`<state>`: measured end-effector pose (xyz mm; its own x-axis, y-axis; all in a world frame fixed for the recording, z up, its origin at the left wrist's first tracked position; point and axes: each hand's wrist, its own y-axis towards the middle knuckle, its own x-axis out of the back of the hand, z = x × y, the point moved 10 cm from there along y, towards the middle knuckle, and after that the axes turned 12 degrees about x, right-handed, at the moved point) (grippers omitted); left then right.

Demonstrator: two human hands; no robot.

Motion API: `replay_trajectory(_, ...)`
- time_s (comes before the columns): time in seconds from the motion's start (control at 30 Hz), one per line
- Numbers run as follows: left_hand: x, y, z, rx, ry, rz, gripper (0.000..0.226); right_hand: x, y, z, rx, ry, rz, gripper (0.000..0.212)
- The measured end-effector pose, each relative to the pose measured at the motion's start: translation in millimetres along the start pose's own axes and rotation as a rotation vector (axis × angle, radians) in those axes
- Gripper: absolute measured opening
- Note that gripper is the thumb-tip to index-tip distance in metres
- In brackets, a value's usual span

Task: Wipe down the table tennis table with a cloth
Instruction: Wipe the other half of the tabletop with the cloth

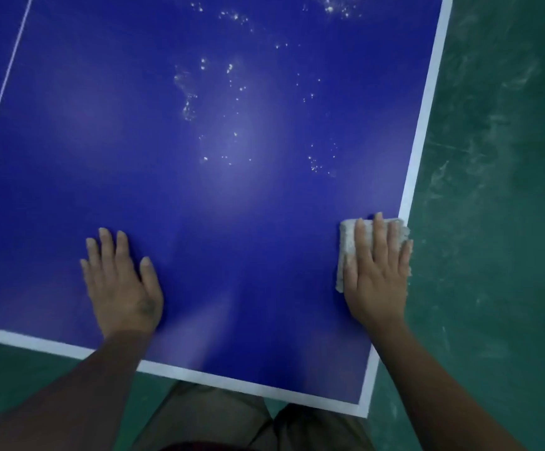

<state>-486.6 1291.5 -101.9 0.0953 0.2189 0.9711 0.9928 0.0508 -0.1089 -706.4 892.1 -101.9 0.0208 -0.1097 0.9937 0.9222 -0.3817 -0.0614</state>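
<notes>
My right hand (377,271) lies flat, fingers straight, pressing the small whitish folded terry cloth (346,242) against the blue table tennis table (199,222), right at its white right-hand border stripe (424,118), near the corner. My left hand (121,281) is spread open on the bare blue surface, holding nothing. Because I only press the cloth and don't grip it, one more push outward could, I think, slide it over the edge onto the scuffed green floor (492,190). The scattered white specks (232,102) farther up look unwiped, and a dirty cloth might just smear them.
</notes>
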Motion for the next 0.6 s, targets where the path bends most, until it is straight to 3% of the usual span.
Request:
replay_trajectory(0.03,-1.5,-9.0,-13.5,0.070,-0.017,-0.012,0.065,0.8,0.9,-1.6,-0.052,0.009,-0.003,0.066)
replay_trajectory(0.07,-3.3,-21.5,-29.7,0.145,-0.039,-0.026,0.065,2.7,2.9,15.3,0.031,0.019,-0.015,0.070)
replay_trajectory(0.17,-12.3,-68.8,-73.7,0.405,-0.119,-0.068,0.062,-4.4,-17.4,87.2,0.562,0.126,0.042,0.072)
replay_trajectory(0.27,-31.4,-115.4,-103.6,0.489,-0.100,-0.084,0.065,-3.4,-11.6,82.7,0.834,0.137,0.083,0.065)
replay_trajectory(0.33,-41.2,-131.0,-110.9,0.457,-0.048,-0.105,0.067,1.5,23.4,46.8,0.790,0.099,0.046,0.068)
replay_trajectory(0.43,-44.5,-132.2,-108.7,0.442,-0.013,-0.166,0.068,15.3,85.9,-27.3,0.445,0.112,-0.014,0.068)
replay_trajectory(0.5,-44.9,-131.9,-108.6,0.453,-0.012,-0.177,0.069,16.3,85.0,-32.1,0.363,0.108,-0.003,0.068)
replay_trajectory(0.53,-45.2,-131.1,-108.8,0.454,-0.010,-0.175,0.069,12.7,71.0,-16.2,0.439,0.105,0.009,0.068)
replay_trajectory(0.6,-46.2,-130.8,-107.9,0.468,-0.005,-0.166,0.069,4.9,24.2,27.9,0.791,0.148,0.063,0.067)
